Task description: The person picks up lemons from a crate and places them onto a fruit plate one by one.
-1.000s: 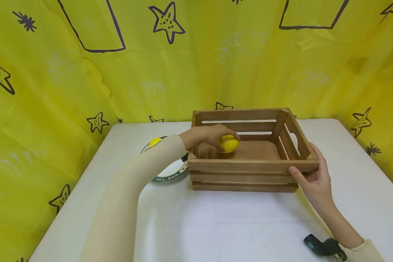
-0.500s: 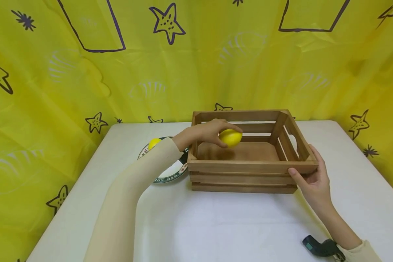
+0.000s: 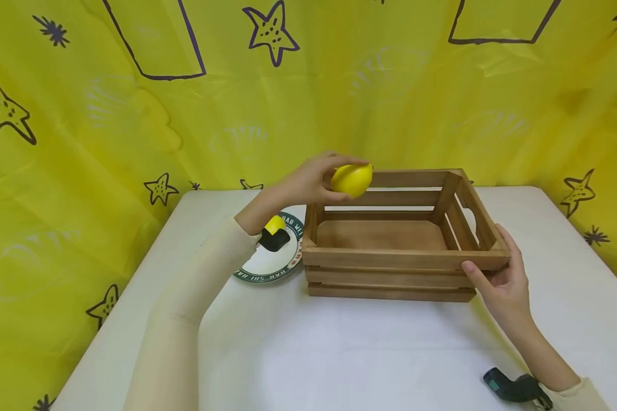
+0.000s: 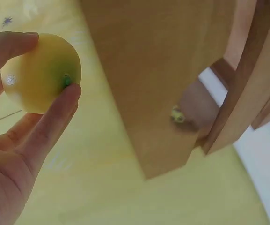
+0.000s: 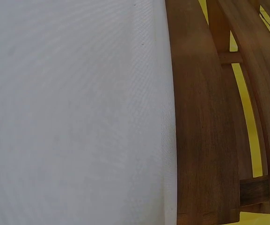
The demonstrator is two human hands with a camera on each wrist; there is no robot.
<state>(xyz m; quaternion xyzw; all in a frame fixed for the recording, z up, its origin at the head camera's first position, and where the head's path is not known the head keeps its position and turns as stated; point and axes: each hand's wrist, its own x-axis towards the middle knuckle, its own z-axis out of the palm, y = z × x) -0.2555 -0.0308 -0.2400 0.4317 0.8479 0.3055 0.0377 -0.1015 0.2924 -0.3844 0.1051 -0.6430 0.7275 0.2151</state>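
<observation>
In the head view my left hand point(image 3: 316, 180) pinches a yellow lemon point(image 3: 352, 180) between thumb and fingers, above the left back part of a slatted wooden crate point(image 3: 391, 260). The left wrist view shows the lemon point(image 4: 41, 75) with its green stem end, beside the crate's end panel point(image 4: 130, 75). My right hand point(image 3: 504, 282) grips the crate's right front corner, thumb on the front slat and fingers round the side. The right wrist view holds the crate's slats point(image 5: 205, 117), not the hand.
Left of the crate lies a white plate point(image 3: 264, 278) with a green lettered rim. Another yellow fruit point(image 3: 275, 224) on it is partly hidden by the black wrist camera point(image 3: 273, 240). White cloth point(image 3: 370, 354) covers the table; a yellow patterned curtain point(image 3: 313, 114) hangs behind.
My left hand has lifted the lemon from inside the crate up to above its back rim, slightly leftward. The right hand keeps its grip on the crate corner.
</observation>
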